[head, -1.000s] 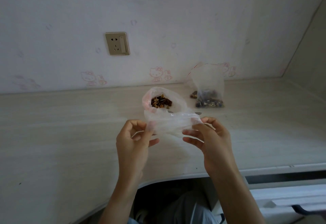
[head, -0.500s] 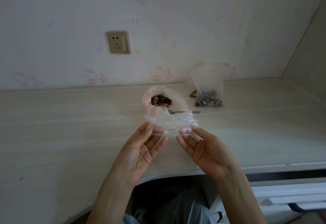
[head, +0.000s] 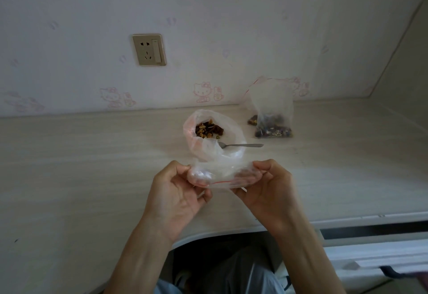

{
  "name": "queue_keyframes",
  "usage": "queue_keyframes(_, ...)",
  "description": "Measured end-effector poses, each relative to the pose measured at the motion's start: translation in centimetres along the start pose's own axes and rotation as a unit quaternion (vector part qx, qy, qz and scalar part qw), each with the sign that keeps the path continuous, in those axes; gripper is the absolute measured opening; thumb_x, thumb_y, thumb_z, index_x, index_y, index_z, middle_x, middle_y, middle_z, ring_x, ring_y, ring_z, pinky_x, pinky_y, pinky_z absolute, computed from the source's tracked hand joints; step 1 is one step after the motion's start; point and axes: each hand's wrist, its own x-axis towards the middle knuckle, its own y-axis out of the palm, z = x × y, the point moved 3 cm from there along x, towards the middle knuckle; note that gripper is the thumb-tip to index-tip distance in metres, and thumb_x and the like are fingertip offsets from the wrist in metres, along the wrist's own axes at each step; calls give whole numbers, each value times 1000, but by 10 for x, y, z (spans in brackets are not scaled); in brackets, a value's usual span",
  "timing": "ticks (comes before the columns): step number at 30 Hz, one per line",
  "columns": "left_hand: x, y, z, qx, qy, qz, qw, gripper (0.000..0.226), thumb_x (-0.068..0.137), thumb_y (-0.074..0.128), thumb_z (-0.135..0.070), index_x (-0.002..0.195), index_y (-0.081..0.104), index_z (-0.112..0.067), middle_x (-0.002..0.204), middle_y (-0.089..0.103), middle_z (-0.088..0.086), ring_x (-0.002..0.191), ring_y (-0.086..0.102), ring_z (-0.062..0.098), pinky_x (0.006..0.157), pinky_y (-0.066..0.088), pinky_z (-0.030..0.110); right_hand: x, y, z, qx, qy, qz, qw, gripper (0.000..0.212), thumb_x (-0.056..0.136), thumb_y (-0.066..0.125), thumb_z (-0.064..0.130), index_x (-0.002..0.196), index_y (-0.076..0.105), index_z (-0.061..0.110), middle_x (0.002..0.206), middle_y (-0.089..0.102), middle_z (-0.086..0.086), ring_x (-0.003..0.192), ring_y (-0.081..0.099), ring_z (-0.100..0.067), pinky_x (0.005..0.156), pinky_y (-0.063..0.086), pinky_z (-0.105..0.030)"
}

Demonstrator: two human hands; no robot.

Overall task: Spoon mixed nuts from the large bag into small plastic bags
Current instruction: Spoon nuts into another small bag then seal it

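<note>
Both my hands hold one small clear plastic bag (head: 223, 172) with a red zip line above the desk's near edge. My left hand (head: 179, 191) pinches its left end and my right hand (head: 266, 189) pinches its right end, fingers curled behind the plastic. Just behind it the large clear bag (head: 231, 136) stands open on the desk with mixed nuts (head: 208, 129) inside. A metal spoon (head: 243, 146) lies beside it, its bowl hidden by the bag's plastic and its handle pointing right.
A small bag holding nuts (head: 272, 113) leans upright at the back right near the wall. The pale wooden desk (head: 92, 166) stretches left and right. A wall socket (head: 149, 49) sits above. Drawers (head: 375, 254) lie at lower right.
My hands have turned from palms-up to curled, gripping the small bag's ends and spreading it. The bag has dropped slightly toward me, uncovering the spoon's handle.
</note>
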Motion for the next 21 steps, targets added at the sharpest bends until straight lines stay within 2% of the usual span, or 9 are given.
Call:
queue_keyframes(3, -1, -1, 5, -94, -66, 36, 993, 23, 82, 55, -20, 60, 47, -17, 75, 47, -1, 72, 53, 16, 81, 45, 36, 0, 0, -1, 32, 11, 6, 999, 16, 78, 58, 15, 64, 51, 12, 75, 50, -8, 73, 55, -22, 85, 47, -37)
queue_keyframes(5, 0, 0, 7, -115, -63, 59, 990, 22, 81, 60, -22, 62, 49, -17, 80, 51, 2, 81, 58, 18, 89, 48, 40, 0, 1, -1, 17, -4, 24, 1000, 13, 75, 66, 11, 69, 54, 10, 79, 53, -11, 77, 57, -23, 85, 48, -37)
queue_keyframes(8, 0, 5, 6, 13, 16, 77, 997, 13, 68, 78, -19, 72, 68, -11, 88, 68, 10, 92, 68, 22, 91, 57, 39, -1, 0, 5, -92, -63, 47, 993, 13, 76, 71, 7, 74, 58, 5, 84, 61, -15, 86, 64, -24, 87, 51, -36)
queue_keyframes(11, -1, 10, 4, 205, 133, -5, 970, 23, 61, 83, -21, 81, 76, -13, 96, 75, 13, 97, 71, 22, 88, 60, 36, -4, -3, 9, -214, -125, 2, 969, 25, 80, 75, -1, 69, 57, 12, 80, 64, -10, 85, 64, -24, 85, 54, -35)
queue_keyframes(14, -2, 8, 3, 332, 232, -148, 902, 33, 65, 85, -25, 70, 58, -7, 88, 71, 22, 81, 67, 22, 84, 58, 44, -8, -5, 8, -263, -152, -82, 949, 17, 84, 75, 3, 78, 60, 9, 80, 69, -9, 84, 67, -25, 86, 55, -38)
queue_keyframes(15, -2, 8, 3, 348, 252, -171, 887, 36, 72, 85, -23, 71, 54, -5, 86, 71, 20, 78, 67, 22, 82, 59, 45, -9, -5, 7, -262, -154, -108, 947, 14, 85, 77, 8, 83, 63, 7, 81, 70, -9, 84, 69, -24, 85, 57, -38)
queue_keyframes(17, -1, 6, 5, 355, 274, -187, 874, 26, 86, 80, -17, 81, 59, -2, 84, 73, 9, 77, 72, 18, 76, 64, 42, -11, -5, 5, -250, -158, -149, 943, 14, 87, 77, 13, 88, 66, 6, 79, 68, -10, 77, 66, -23, 79, 58, -37)
queue_keyframes(19, -2, 3, 6, 341, 288, -188, 875, 12, 92, 74, -11, 90, 63, -6, 90, 73, 2, 78, 75, 15, 65, 63, 32, -14, -4, 5, -231, -168, -178, 941, 10, 91, 74, 12, 88, 65, 9, 75, 65, -11, 68, 63, -22, 69, 59, -36)
queue_keyframes(21, -3, 0, 4, 320, 299, -192, 878, 11, 93, 72, -6, 95, 61, -9, 95, 71, 0, 81, 77, 17, 65, 62, 29, -16, -4, 5, -201, -179, -199, 942, 7, 94, 70, 7, 91, 64, 9, 71, 65, -13, 64, 65, -24, 60, 59, -34)
